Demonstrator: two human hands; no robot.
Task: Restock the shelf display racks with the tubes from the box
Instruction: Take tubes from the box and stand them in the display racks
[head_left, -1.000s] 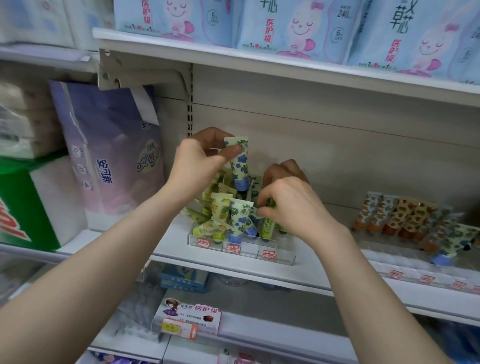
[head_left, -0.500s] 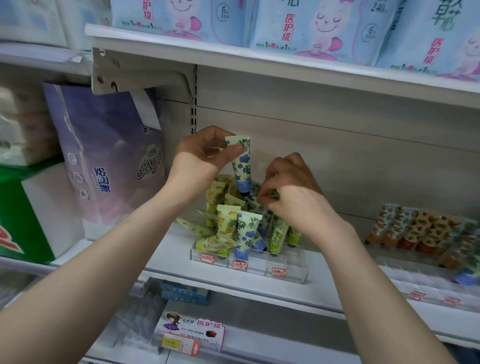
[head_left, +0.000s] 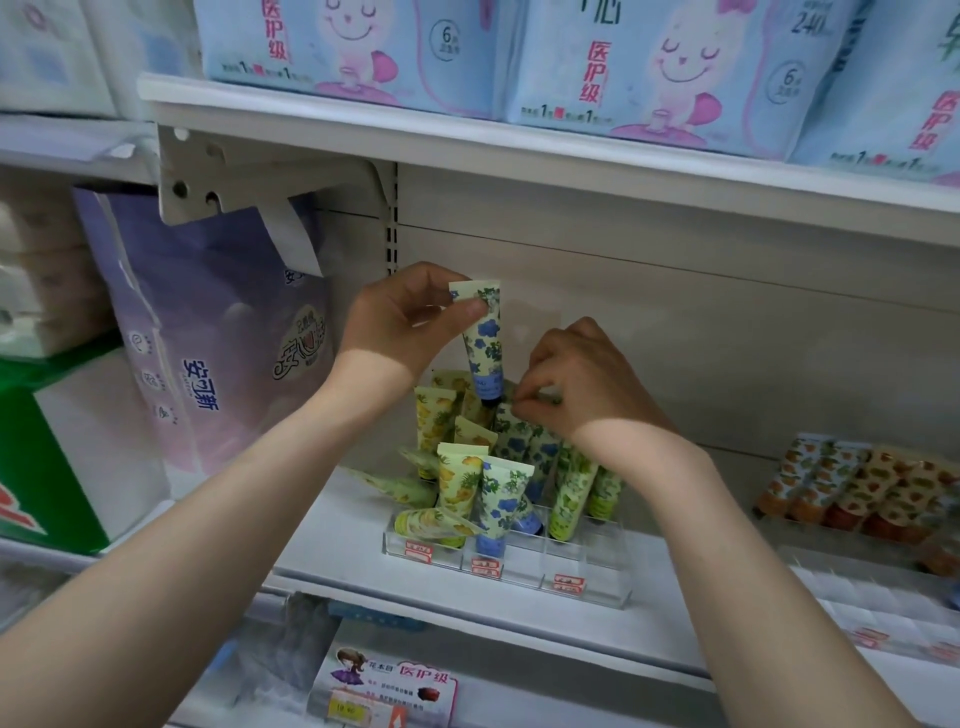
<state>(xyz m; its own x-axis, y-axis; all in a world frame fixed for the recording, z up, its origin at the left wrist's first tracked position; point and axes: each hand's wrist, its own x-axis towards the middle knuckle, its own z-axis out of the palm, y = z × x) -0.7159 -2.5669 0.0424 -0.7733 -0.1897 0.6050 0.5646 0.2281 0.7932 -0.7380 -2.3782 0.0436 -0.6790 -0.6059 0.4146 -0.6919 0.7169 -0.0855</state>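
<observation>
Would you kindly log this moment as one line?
left hand: holds blue-flower tube, cap down | right hand: pinches rear tube | clear rack: partly filled, toppled tubes at left

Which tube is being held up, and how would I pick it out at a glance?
On the middle shelf under the blue packs stands a clear rack of tubes. Above it the left hand pinches one tube by its flat end, dark cap down. Other blue-flowered tubes sit in the rack; this one alone is held above them.

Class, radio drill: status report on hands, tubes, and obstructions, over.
Left hand pinches blue-flower tube, cap down, over rack. Right hand pinches back-row tube. Toppled tubes clutter left slots.
</observation>
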